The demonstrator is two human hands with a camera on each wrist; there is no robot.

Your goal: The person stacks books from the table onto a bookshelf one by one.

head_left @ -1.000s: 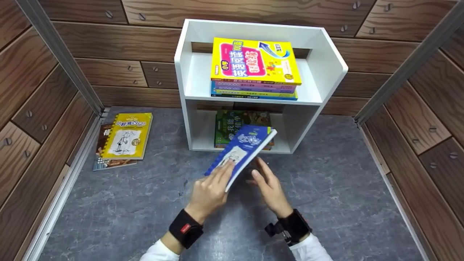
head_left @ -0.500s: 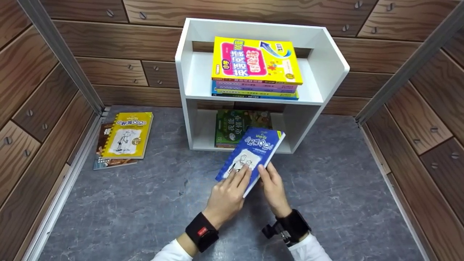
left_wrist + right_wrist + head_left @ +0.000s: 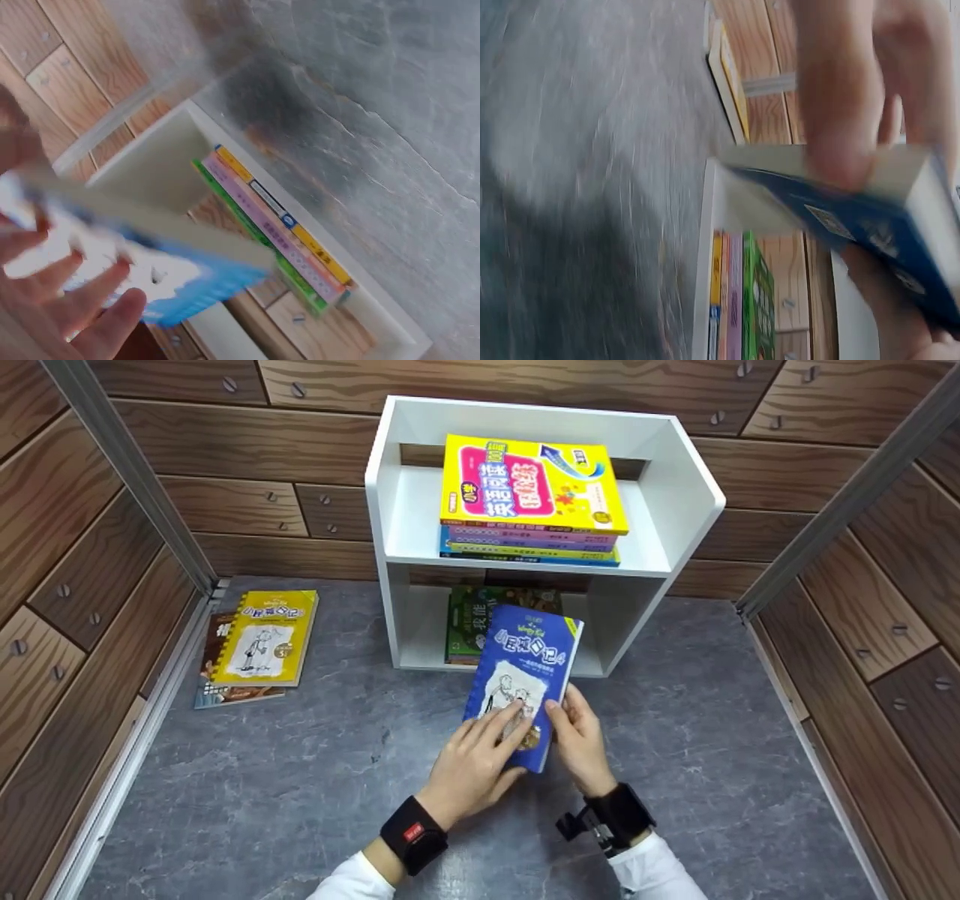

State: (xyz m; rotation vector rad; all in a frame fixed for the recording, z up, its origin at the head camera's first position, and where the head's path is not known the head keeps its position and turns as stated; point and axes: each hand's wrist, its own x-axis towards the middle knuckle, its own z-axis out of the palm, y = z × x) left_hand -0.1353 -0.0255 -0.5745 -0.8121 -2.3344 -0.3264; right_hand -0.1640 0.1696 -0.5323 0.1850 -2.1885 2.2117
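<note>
A blue paperback, with a white drawing on its cover, is held tilted in front of the shelf. My left hand spreads its fingers over the lower cover, its thumb at the bottom edge. In the right wrist view, a blurred thumb presses the page edge, and the back cover shows a barcode. My right hand grips the book's right side, thumb at the front edge and fingers behind. The left wrist view shows left-hand fingers against the blurred cover.
A white two-tier shelf bears a stack of books on top, with green-covered books below. At left, a yellow book lies over a brown one on the grey floor. Wood-patterned walls enclose the area.
The blue book has turned more upright in the head view, its cover now facing the camera. My right hand, apart from it a second ago, has taken hold of its right side.
</note>
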